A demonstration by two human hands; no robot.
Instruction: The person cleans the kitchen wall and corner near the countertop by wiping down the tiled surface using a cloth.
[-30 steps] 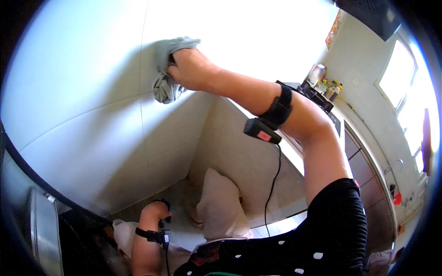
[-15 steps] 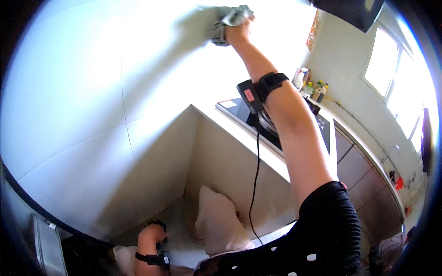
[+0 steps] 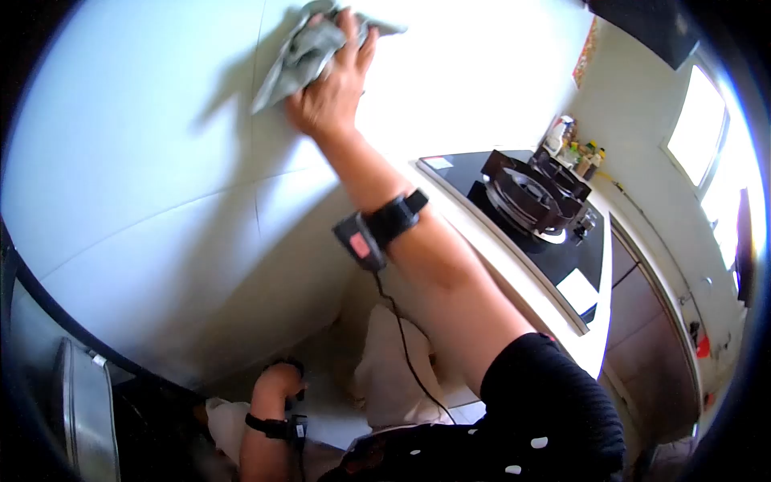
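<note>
My right hand (image 3: 336,92) is raised high on the pale wall (image 3: 161,120). Its fingers press a crumpled grey cloth (image 3: 301,60) against the surface, some of them spread over it, and one corner of the cloth sticks out to the right. A black strap with a small box (image 3: 363,238) is around that forearm, and a cable runs down from it. Low in the head view, my left hand (image 3: 279,379) hangs near the floor, bent away from me. Its fingers are mostly hidden, with something dark at their edge that I cannot make out.
To the right of my arm, a black gas hob (image 3: 474,173) with a pan support (image 3: 530,193) sits in the counter. Several bottles (image 3: 582,153) stand behind it. A dark range hood (image 3: 646,28) juts in overhead. At lower left is a grey metal-edged panel (image 3: 87,410).
My right hand has moved left and slightly down along the wall with the cloth, which is now more spread out. The view has shifted, uncovering more of the hob. My left hand stays low.
</note>
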